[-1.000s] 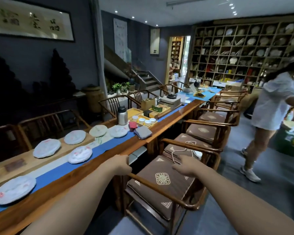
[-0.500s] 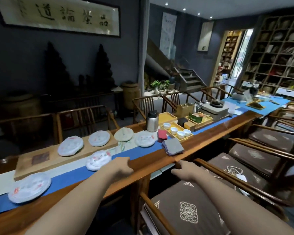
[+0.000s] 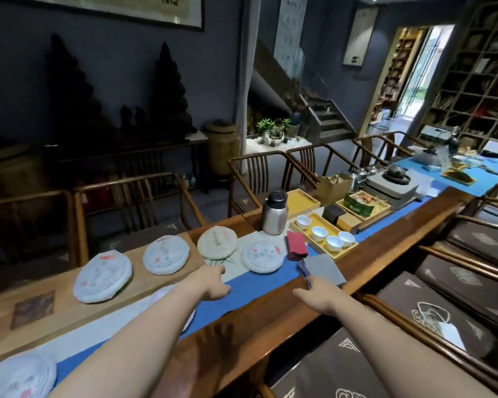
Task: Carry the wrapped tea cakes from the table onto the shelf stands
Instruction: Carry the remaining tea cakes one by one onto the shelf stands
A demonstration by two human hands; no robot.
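Several round wrapped tea cakes lie on the long wooden table (image 3: 385, 254). Two white ones (image 3: 102, 278) (image 3: 166, 254) rest on a wooden board. A beige cake (image 3: 217, 243) and a white cake (image 3: 261, 256) lie further right. Another (image 3: 18, 377) sits at the bottom left, and one is mostly hidden under my left forearm. My left hand (image 3: 212, 282) reaches over the blue runner, empty, just short of the beige cake. My right hand (image 3: 316, 295) hovers over the table edge beside a grey folded cloth (image 3: 324, 268), holding nothing. Wall shelves (image 3: 477, 76) stand far right.
A steel thermos (image 3: 274, 213), a red cloth (image 3: 296, 245) and a yellow tray of white cups (image 3: 324, 239) sit past the cakes. Tea ware covers the far end. Wooden armchairs with brown cushions (image 3: 431, 314) line my side; more chairs stand across.
The view turned left and closer to the table. Both hands moved forward from the chair and table edge to above the tabletop, the left one nearing the cakes.
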